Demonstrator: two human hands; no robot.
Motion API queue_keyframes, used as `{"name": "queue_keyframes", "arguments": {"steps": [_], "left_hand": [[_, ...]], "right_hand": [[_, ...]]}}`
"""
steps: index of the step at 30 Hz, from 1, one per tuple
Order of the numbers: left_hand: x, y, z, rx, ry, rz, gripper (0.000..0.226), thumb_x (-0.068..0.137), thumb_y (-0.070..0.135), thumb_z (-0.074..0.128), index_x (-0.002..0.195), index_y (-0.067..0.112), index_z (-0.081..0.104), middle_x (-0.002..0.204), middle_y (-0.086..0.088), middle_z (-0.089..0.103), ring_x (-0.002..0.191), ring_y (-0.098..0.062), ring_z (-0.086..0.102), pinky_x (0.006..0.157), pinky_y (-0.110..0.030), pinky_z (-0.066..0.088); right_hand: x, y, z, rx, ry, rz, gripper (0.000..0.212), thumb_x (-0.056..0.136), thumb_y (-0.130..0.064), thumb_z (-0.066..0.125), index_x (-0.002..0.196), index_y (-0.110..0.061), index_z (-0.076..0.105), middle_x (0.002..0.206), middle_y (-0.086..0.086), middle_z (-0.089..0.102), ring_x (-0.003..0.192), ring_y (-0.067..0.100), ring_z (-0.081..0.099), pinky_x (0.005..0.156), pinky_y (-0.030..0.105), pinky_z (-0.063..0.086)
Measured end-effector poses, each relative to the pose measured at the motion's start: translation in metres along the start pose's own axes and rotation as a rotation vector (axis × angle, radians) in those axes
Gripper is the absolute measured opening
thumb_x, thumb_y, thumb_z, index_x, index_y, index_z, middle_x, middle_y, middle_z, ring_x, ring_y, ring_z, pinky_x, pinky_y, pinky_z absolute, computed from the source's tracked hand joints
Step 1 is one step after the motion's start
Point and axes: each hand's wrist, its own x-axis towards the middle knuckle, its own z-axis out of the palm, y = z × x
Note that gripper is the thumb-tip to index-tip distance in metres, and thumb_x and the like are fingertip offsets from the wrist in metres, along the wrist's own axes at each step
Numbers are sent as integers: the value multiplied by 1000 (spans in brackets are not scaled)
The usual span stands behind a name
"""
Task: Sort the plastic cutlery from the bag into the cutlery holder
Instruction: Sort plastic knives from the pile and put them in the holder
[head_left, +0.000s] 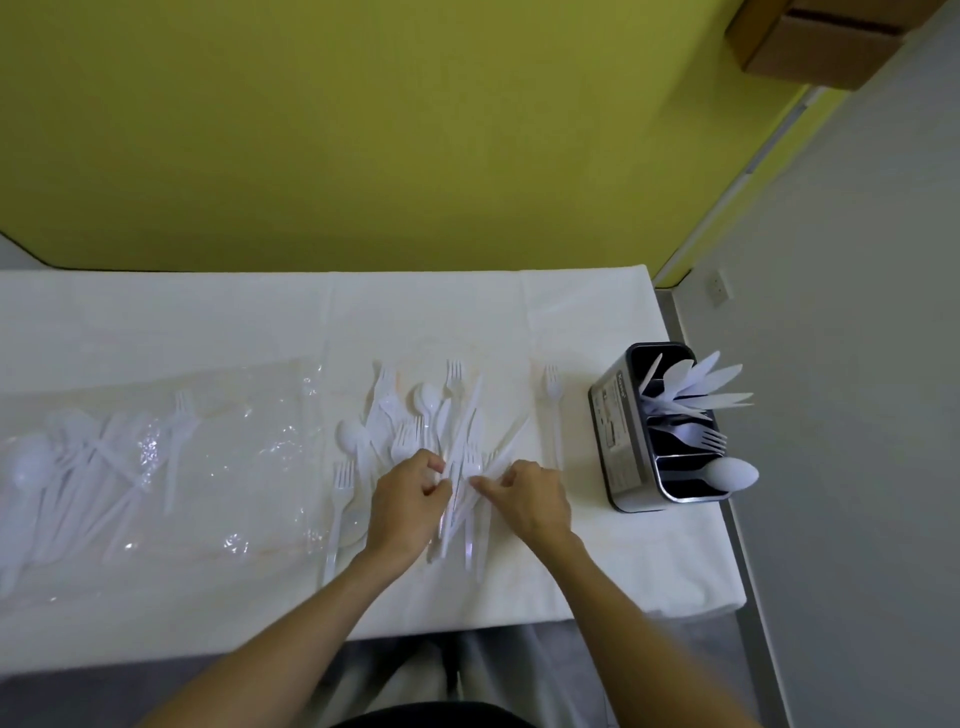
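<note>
Near table's (613, 566) front edge, pinching loose cutlery (448, 415) with left hand (408, 501), touching same pile with curled right hand (527, 499), hold there unclear.

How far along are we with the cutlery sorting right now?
Started, far from finished. Done: the cutlery holder has several knives at its far end, a few forks in the middle and one spoon nearest. In hand: left hand and right hand work in the loose pile mid-table; their exact grip is unclear. Left: that pile and more cutlery inside the bag.
</note>
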Motion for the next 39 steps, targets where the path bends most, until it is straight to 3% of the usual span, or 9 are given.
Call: {"name": "queue_keyframes", "arguments": {"steps": [5,9,13,21,25,28,31,36,39], "left_hand": [[-3,2,-6,-43,0,-32,6,86,18,64,88,21,59,61,-7,62,61,-24,61,59,-30,51],[0,7,-3,-105,12,-96,7,85,17,64,82,18,59,63,-7,61,57,-15,55,56,-23,44],[4,13,6,-133,-41,-147,13,82,13,65,73,18,57,68,-3,68,67,-18,66,66,-27,53],[1,16,17,39,-37,-192,5,78,6,62,81,2,64,78,-11,68,68,-22,60,59,-31,46],[1,11,12,74,-4,-171,3,79,7,62,81,5,63,76,-8,68,72,-24,65,65,-33,51],[-1,7,11,73,-23,-156,2,79,6,61,81,7,62,75,-7,68,73,-23,65,70,-35,52],[-3,4,10,71,-23,-141,3,80,7,61,81,8,63,75,-5,68,74,-21,64,73,-36,54],[-8,3,7,-9,30,-122,4,81,12,61,82,15,60,72,1,65,69,-13,61,61,-23,47],[-9,-2,4,-31,104,-132,6,83,16,63,82,18,58,71,3,63,66,-12,60,62,-27,51]], "right_hand": [[16,-3,-14,193,16,55,32,88,-29,62,64,-10,55,62,10,62,62,27,65,67,36,57],[22,3,-26,285,60,93,15,90,-21,60,88,-6,61,85,13,70,79,29,68,64,31,52],[21,8,-34,445,97,145,16,82,-12,64,96,-11,56,88,5,63,81,28,65,75,42,59],[-2,-2,-23,371,-147,-14,24,82,-18,74,76,-3,56,68,4,62,53,17,67,53,28,56],[-10,-6,-16,300,-150,-76,43,82,-18,76,54,-20,44,53,-6,52,51,20,65,39,12,39],[-4,-4,-19,244,-48,-65,37,86,-20,72,57,-25,49,60,-5,58,55,20,67,45,15,44],[4,-1,-29,194,59,-13,35,84,-20,71,58,-25,49,67,2,62,67,27,69,62,36,58],[4,-17,-28,275,60,30,18,84,-17,73,74,-5,63,74,12,70,51,17,67,39,14,43],[-2,-32,-9,268,-24,65,29,81,-19,77,64,-6,56,61,9,65,48,16,66,46,19,49]]}}
